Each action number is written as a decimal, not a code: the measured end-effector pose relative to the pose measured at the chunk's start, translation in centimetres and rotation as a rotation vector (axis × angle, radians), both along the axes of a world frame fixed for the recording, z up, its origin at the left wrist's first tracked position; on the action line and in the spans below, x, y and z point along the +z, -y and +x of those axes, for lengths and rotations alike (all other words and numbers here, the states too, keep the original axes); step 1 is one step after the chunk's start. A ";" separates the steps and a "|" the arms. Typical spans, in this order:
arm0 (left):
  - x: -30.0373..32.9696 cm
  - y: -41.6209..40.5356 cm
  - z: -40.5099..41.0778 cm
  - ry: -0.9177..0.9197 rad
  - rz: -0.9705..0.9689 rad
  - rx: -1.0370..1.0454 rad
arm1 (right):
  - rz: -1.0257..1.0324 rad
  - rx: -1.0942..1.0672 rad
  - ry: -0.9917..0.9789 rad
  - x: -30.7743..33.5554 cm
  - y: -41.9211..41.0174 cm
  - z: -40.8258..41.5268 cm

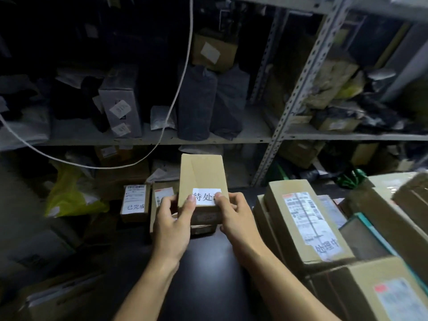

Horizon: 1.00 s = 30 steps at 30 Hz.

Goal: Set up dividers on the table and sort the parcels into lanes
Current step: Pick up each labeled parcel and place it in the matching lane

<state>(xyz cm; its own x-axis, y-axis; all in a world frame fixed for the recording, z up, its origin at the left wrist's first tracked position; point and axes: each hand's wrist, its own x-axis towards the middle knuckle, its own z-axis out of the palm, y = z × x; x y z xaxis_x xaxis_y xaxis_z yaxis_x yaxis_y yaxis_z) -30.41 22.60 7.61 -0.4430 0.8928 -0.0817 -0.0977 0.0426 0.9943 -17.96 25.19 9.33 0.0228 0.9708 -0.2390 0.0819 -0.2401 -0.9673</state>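
Brown cardboard box sits between your hands over the black bench; your left hand grips its left edge, thumb by the white label; your right hand pinches the right edge, thumb covering the label's end.

Bare table between box stacks

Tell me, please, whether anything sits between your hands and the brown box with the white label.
Nothing visible does. The left hand and right hand already hold the brown box from either side, thumbs pressing on its white label. Other parcels stand beside it, left and right, none between.
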 end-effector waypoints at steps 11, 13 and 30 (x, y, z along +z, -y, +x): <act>4.2 3.5 5.2 0.009 0.017 -0.047 | 0.103 -0.087 -0.059 3.4 4.4 5.6; 4.8 4.6 6.4 0.002 0.012 -0.053 | 0.108 -0.087 -0.061 3.9 5.5 6.7; 6.2 12.6 14.0 -0.063 0.043 -0.092 | 0.086 -0.083 -0.061 6.0 14.6 15.6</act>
<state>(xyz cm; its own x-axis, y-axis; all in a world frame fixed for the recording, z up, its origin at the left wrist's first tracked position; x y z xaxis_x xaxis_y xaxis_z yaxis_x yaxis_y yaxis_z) -16.43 10.03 13.79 -0.3622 0.9320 -0.0167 -0.0324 0.0053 0.9995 -2.34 10.64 15.31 0.0922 0.9831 -0.1580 0.0054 -0.1592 -0.9872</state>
